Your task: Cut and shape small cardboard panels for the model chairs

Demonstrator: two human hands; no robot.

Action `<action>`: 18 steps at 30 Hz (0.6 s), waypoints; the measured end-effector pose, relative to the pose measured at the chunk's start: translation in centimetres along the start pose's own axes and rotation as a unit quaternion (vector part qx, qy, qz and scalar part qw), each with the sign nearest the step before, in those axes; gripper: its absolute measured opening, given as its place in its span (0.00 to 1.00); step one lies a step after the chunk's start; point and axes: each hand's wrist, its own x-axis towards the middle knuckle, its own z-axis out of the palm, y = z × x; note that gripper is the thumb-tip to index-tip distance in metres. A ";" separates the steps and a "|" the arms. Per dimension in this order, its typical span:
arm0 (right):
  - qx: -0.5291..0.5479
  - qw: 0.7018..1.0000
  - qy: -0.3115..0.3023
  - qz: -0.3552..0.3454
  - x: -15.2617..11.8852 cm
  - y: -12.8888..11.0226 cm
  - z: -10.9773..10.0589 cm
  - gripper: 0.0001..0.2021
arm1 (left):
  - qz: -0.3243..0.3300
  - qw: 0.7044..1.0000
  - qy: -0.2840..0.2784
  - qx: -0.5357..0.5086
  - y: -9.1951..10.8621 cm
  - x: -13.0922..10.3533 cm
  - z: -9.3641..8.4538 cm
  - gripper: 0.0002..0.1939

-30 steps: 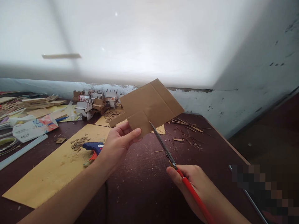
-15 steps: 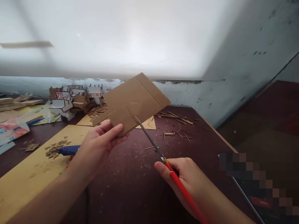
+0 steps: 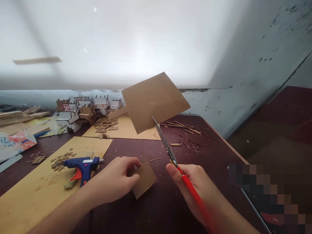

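Note:
My left hand (image 3: 122,177) pinches a small square of cardboard (image 3: 145,180) low over the dark table. Red-handled scissors (image 3: 193,190) are gripped in my right hand (image 3: 195,185), their blades pointing up and to the left. At the blade tips a larger brown cardboard sheet (image 3: 156,100) hangs tilted in the air, with a crease near its right side. No hand touches this sheet; how the blades hold it is hard to see.
A blue glue gun (image 3: 84,164) lies on a yellow board (image 3: 44,182) at the left. Small cardboard models (image 3: 85,110) stand behind, beside cardboard scraps (image 3: 106,125). Thin strips (image 3: 182,126) lie at the back right. A dark flat object (image 3: 255,201) is at the right edge.
The small square is now separate from the large sheet. My left hand has moved down and right with it, off the large sheet. The view has shifted, showing more of the glue gun.

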 end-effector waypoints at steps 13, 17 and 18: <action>0.012 0.992 -0.124 0.006 -1.5 -0.6 0.6 0.31 | 0.000 0.866 0.148 -0.478 1.3 0.2 1.0 0.18; -0.002 0.990 -0.141 -0.002 -1.2 -0.1 1.5 0.31 | -0.016 0.864 0.216 -0.455 1.4 0.6 0.9 0.17; -0.001 0.990 -0.142 0.002 -1.2 -0.1 1.7 0.31 | -0.007 0.872 0.214 -0.440 1.4 0.6 0.8 0.19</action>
